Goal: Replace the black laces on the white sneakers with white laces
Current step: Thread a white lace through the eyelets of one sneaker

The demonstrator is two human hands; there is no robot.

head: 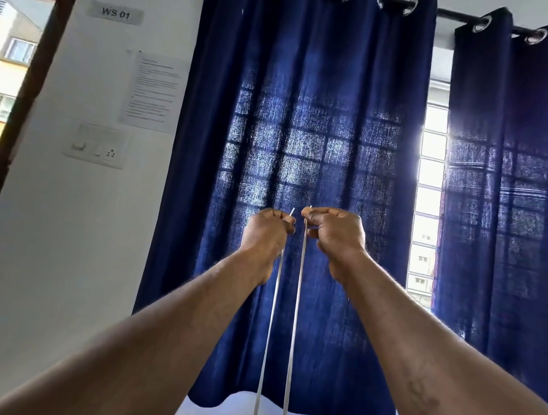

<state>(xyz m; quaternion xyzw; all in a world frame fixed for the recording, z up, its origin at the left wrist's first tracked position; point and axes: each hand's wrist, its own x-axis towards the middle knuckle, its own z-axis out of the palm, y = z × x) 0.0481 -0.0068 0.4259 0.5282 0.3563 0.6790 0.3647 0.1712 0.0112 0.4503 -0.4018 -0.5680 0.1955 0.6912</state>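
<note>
Lace: the white lace [296,313] is held up in front of the blue curtain [312,108], at its lower middle. Two strands hang side by side, close but apart, and run out of the bottom of the view.
Left hand: the left hand [268,229] is clenched round the top of the left strand, whose tip pokes up above the fingers.
Right hand: the right hand [335,233] pinches the top of the right strand between thumb and curled fingers.
Progress: the sneakers and black laces are out of view, so what is already removed or threaded cannot be told. Holding both ends level looks like evening up the lace.
Writing: a sign [116,12] reading "WS 01" sits on the wall left of the curtain. The printed sheet [152,92] below it is too small to read.
Further out: a switch plate [95,145] is below the sheet, and an open doorway [6,71] lies farthest left of the curtain.
</note>
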